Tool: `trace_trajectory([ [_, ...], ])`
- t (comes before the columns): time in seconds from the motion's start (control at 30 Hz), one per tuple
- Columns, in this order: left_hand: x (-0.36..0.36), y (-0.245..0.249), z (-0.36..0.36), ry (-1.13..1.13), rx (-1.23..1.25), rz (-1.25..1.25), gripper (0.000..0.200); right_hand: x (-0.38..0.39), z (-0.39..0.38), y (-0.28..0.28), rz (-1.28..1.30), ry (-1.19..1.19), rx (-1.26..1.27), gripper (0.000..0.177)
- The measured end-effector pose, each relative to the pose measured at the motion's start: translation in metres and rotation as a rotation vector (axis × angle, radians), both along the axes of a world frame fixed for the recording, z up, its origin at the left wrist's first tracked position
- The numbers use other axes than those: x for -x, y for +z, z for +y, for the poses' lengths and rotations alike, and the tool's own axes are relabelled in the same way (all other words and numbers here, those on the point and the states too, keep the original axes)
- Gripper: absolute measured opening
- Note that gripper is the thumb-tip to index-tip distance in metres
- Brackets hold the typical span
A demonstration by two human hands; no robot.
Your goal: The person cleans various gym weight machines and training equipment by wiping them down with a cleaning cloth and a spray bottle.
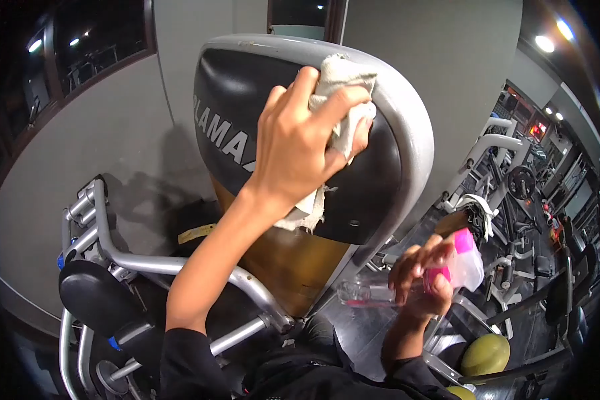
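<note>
My left hand point(293, 133) is closed around a crumpled off-white cloth point(343, 73). It presses the cloth against the black front of a gym machine's rounded shroud point(413, 133), near its silver rim. A loose end of the cloth hangs below the palm. Lower right, my right hand point(420, 273) grips a clear spray bottle point(367, 293) with pink and translucent parts at its head. The bottle lies tilted almost sideways, apart from the machine. Large silver letters on the shroud are partly covered by my left forearm.
Silver tubular bars point(153, 263) and a black pad point(100, 293) stand at the lower left. A grey wall point(180, 100) rises behind the shroud. On the right are a yellow-green ball point(485, 355), a weight plate point(521, 182) and more gym machines along the dark floor.
</note>
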State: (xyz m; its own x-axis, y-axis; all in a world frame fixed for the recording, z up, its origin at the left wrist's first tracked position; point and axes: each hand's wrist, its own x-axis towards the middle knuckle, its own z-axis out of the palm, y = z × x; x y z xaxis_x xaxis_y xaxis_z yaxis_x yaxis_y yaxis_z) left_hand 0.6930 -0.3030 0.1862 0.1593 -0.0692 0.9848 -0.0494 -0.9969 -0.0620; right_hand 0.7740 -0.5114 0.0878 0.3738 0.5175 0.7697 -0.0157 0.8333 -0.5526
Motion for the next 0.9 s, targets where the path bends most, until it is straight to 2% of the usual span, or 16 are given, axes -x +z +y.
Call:
trace_trajectory([
  [0.07,0.0,-0.002,0.008,-0.043,0.051,0.02,0.026,-0.003,0.008,0.009,-0.036,-0.063,0.174,0.043],
  [0.2,0.007,0.005,0.028,0.136,0.146,0.027,0.022,-0.008,0.037,0.038,-0.339,-0.021,0.172,0.04],
  [0.27,0.008,0.01,0.053,0.06,0.309,0.008,0.021,-0.011,0.044,0.04,-0.385,-0.035,0.18,0.047],
  [0.3,0.008,0.011,0.077,0.031,0.344,0.013,0.021,-0.01,0.045,0.042,-0.329,0.014,0.224,0.055],
  [0.4,0.007,0.007,0.152,0.028,0.525,-0.008,0.023,-0.014,0.059,0.05,-0.37,0.113,0.202,0.058],
  [0.47,0.011,0.006,0.186,-0.1,0.662,-0.038,0.026,-0.015,0.066,0.05,-0.337,0.174,0.211,0.058],
  [0.57,0.014,0.004,0.202,0.022,0.685,-0.086,0.029,-0.021,0.073,0.046,-0.27,0.317,0.203,0.062],
  [0.63,0.013,0.006,0.174,0.177,0.76,-0.093,0.03,-0.019,0.072,0.042,-0.213,0.341,0.148,0.061],
  [0.67,0.012,0.007,0.162,0.248,0.697,-0.069,0.027,-0.018,0.071,0.041,-0.15,0.359,0.095,0.06],
  [0.73,0.007,0.005,0.116,0.047,0.495,-0.105,0.024,-0.016,0.073,0.041,-0.158,0.303,0.139,0.059],
  [0.77,0.008,0.008,0.08,-0.046,0.537,-0.042,0.023,-0.018,0.072,0.037,-0.171,0.307,0.124,0.058],
  [0.8,0.005,0.003,0.065,-0.045,0.392,-0.051,0.02,-0.019,0.072,0.034,-0.184,0.311,0.111,0.057],
  [0.83,-0.001,0.003,0.053,-0.113,0.129,-0.106,0.022,-0.019,0.073,0.035,-0.152,0.342,0.093,0.056],
  [0.9,0.003,0.001,0.035,-0.072,0.078,-0.027,0.027,-0.022,0.074,0.034,-0.175,0.374,0.063,0.055],
])
